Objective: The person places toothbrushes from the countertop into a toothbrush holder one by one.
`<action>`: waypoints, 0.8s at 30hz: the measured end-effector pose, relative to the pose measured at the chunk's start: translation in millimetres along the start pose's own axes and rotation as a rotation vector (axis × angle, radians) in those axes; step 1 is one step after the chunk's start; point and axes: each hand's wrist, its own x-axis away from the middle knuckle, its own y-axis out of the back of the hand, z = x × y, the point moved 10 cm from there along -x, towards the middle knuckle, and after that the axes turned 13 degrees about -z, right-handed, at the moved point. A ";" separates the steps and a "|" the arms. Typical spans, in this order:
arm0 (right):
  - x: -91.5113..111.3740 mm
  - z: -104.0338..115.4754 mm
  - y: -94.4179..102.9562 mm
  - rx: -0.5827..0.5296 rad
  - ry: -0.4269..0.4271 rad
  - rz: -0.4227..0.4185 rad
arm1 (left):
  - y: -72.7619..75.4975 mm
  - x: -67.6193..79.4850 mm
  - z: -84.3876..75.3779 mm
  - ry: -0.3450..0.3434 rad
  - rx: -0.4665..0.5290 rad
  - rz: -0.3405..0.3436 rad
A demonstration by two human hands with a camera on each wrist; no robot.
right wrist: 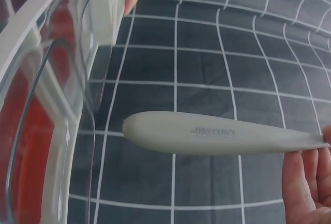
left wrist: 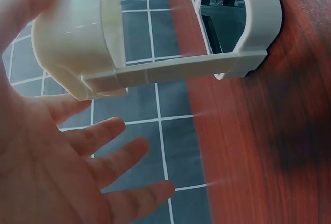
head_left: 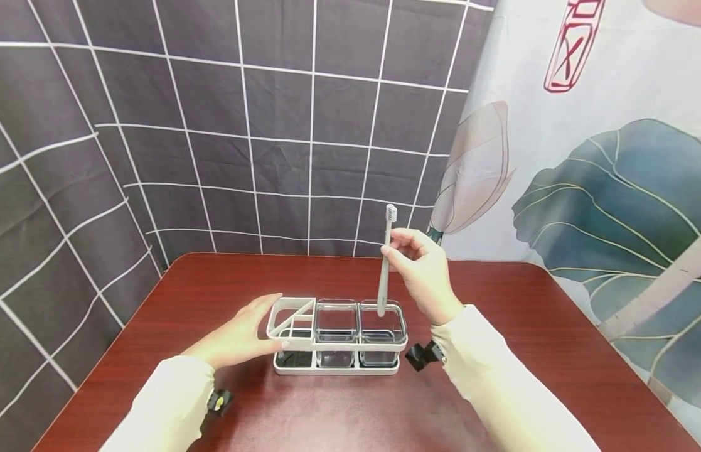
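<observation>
A pale grey toothbrush (head_left: 385, 263) stands nearly upright, bristles up, pinched between the thumb and fingers of my right hand (head_left: 420, 267). Its handle end (right wrist: 170, 132) overlaps the rightmost clear cup (head_left: 382, 358) in the head view. That cup and another clear cup (head_left: 335, 358) sit side by side in a white toothbrush holder (head_left: 346, 346), whose left section has slanted dividers. My left hand (head_left: 240, 333) steadies the holder's left end, thumb at the front rim and fingers spread behind. In the left wrist view, the thumb touches the white frame (left wrist: 77, 32) while the other fingers stand apart.
The holder rests on a dark red wooden table (head_left: 350, 408). Behind it hangs a grey cloth with white grid lines (head_left: 277, 157). A white cloth with a leaf print (head_left: 627, 201) hangs at the right. Small dark wrist cameras (head_left: 423, 356) are worn on both wrists.
</observation>
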 end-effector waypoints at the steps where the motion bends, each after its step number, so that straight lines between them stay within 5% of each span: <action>1: 0.7 0.2 -2.9 -0.014 -0.006 0.002 | 0.2 0.3 0.2 0.006 -0.005 0.004; 24: 28.9 -10.6 -69.8 -0.161 -0.111 0.073 | 6.2 1.7 -3.2 0.034 -0.138 -0.013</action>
